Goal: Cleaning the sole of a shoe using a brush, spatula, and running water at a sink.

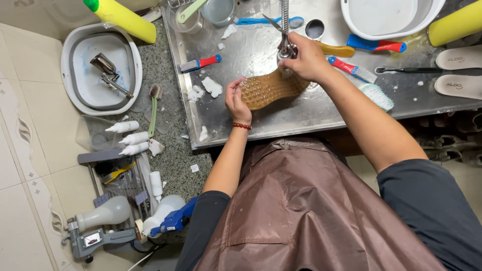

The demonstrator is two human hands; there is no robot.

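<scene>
One brown studded shoe sole (271, 89), left hand (236, 103) gripping, right hand (307, 61), two insoles (459, 70)

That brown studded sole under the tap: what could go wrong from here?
The wet shoe sole is pinched only at its end by the left hand, so it might slip. The right hand is on the spray head; water could splash the insoles lying nearby.

Bright, even light from overhead; shadows are soft and short. The wet steel counter (301, 115) shows glare patches near its far edge. Focus is sharp, with slight wide-angle bending at the corners
</scene>
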